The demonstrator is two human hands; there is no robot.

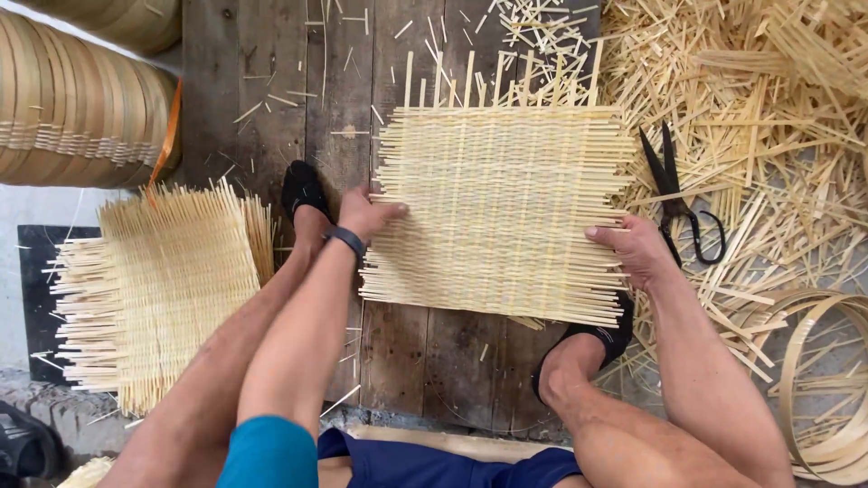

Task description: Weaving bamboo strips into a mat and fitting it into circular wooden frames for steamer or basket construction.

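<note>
A square woven bamboo mat (pixel 499 208) lies flat on dark wooden planks, with loose strip ends sticking out along its far edge. My left hand (pixel 366 215) grips the mat's left edge, thumb on top; a dark band circles that wrist. My right hand (pixel 630 248) holds the mat's right edge, fingers curled over the strip ends. My two feet in black slippers rest on the planks, one (pixel 302 192) left of the mat, the other (pixel 601 339) at its near right corner.
A stack of finished woven mats (pixel 158 289) lies to the left. Black scissors (pixel 678 203) rest on a heap of bamboo offcuts (pixel 768 117) at right. Bent bamboo hoops (pixel 818 380) sit at lower right, stacked round bamboo rims (pixel 77 99) at upper left.
</note>
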